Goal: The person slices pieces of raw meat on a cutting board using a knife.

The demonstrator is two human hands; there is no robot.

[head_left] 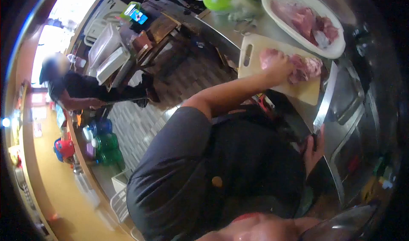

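My left hand point(279, 66) lies closed over raw pink meat point(303, 68) on a cream cutting board point(255, 77). The fingers are partly hidden against the meat. A long-bladed kitchen knife point(326, 100) is gripped by its dark handle in my right hand point(314, 149). Its blade points away from me, alongside the board's edge and apart from the meat. Just beyond the board, a white oval tub point(269, 9) holds more raw meat point(304, 21) and what looks like clear plastic.
A green bowl point(217, 0) and a crumpled greyish cloth-like item point(243, 9) lie near the tub on the metal counter point(232, 32). Metal trays point(349, 100) sit past the knife. Across the tiled floor point(140, 121), another person point(81, 87) stands by stacked white bins point(111, 64).
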